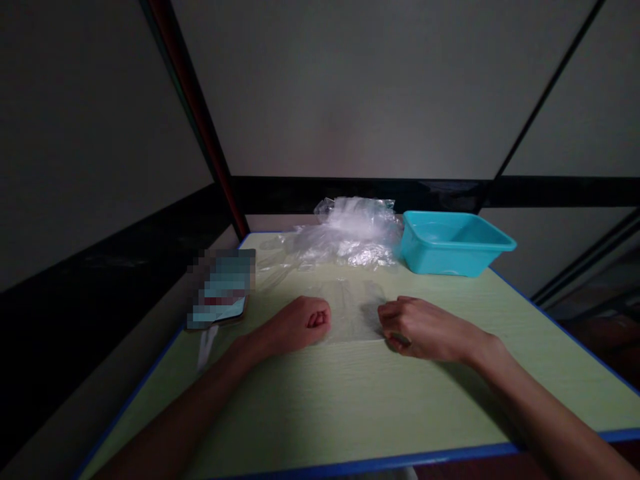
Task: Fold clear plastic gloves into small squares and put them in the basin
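A thin clear plastic bag (353, 317) lies flat on the pale green table, spread between my two hands. My left hand (303, 323) is curled into a fist at the bag's left edge. At the opposite edge, my right hand (417, 330) is closed with its fingers bent down onto the film. Both seem to grip the bag's sides, though the exact pinch is hidden beneath the fingers. Behind it rests a loose heap of crumpled clear plastic bags (355, 230).
A turquoise plastic basin (445, 257) stands at the back right, beside the heap. On the left edge is a phone-like device (225, 290), partly blurred out, with a white strip or cable (206, 348) near it. The table (350, 413) has a blue rim; panelled walls rise behind.
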Demonstrator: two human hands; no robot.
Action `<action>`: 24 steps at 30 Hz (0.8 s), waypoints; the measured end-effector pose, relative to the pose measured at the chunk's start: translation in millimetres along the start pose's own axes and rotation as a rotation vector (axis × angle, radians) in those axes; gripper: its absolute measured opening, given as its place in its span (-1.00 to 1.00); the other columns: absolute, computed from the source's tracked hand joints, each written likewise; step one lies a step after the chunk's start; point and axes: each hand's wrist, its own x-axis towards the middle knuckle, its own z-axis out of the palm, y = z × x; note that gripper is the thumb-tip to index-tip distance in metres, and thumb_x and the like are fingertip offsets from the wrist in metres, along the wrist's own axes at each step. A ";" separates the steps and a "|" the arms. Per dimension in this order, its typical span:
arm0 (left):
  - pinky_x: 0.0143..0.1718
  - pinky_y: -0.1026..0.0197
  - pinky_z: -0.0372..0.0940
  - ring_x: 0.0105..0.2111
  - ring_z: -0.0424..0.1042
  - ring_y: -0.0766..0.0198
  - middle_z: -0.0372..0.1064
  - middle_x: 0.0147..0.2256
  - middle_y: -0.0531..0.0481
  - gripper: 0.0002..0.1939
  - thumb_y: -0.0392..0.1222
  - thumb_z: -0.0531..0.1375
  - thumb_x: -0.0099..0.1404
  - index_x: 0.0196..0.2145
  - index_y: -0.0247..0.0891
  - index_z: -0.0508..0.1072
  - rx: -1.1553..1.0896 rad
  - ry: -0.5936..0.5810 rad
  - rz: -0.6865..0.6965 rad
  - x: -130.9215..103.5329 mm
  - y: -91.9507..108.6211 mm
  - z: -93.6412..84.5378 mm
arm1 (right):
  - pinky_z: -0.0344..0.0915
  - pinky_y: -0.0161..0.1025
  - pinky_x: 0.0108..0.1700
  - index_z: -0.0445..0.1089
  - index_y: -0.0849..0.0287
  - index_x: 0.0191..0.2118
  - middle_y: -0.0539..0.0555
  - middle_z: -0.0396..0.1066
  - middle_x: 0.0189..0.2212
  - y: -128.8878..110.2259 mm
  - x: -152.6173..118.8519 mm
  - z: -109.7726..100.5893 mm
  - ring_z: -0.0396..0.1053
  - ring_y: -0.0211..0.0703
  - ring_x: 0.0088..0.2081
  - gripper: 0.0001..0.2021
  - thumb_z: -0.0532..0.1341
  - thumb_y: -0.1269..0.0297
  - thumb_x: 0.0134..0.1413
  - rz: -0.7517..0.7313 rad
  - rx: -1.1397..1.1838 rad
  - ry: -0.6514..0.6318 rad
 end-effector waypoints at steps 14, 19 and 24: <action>-0.56 0.33 -0.10 -0.59 0.04 0.42 0.08 -0.60 0.17 -0.88 -0.23 0.06 0.09 -0.56 -0.28 0.21 0.122 0.013 0.077 -1.4 -0.3 2.4 | 0.08 -0.35 -0.43 0.28 0.26 -0.41 0.05 0.29 -0.48 2.1 -1.6 -8.4 0.23 -0.31 -0.47 -0.86 0.02 0.56 -0.04 0.036 0.226 0.096; -0.56 0.33 -0.10 -0.58 0.06 0.42 0.09 -0.60 0.16 -0.86 -0.20 0.07 0.10 -0.56 -0.27 0.21 0.159 0.007 0.071 -1.5 1.1 2.1 | 0.13 -0.34 -0.41 0.29 0.26 -0.37 0.07 0.31 -0.44 4.8 -1.1 -5.4 0.27 -0.28 -0.44 -0.88 0.04 0.52 0.00 0.033 0.244 0.096; -0.54 0.33 -0.04 -0.56 0.13 0.38 0.13 -0.57 0.15 -0.82 -0.14 0.06 0.13 -0.31 -0.26 0.30 0.209 -0.006 0.057 -2.7 3.4 1.7 | 0.17 -0.31 -0.36 0.29 0.25 -0.37 0.09 0.31 -0.41 7.9 0.0 -4.5 0.28 -0.25 -0.38 -0.85 0.00 0.45 0.10 0.006 0.282 0.119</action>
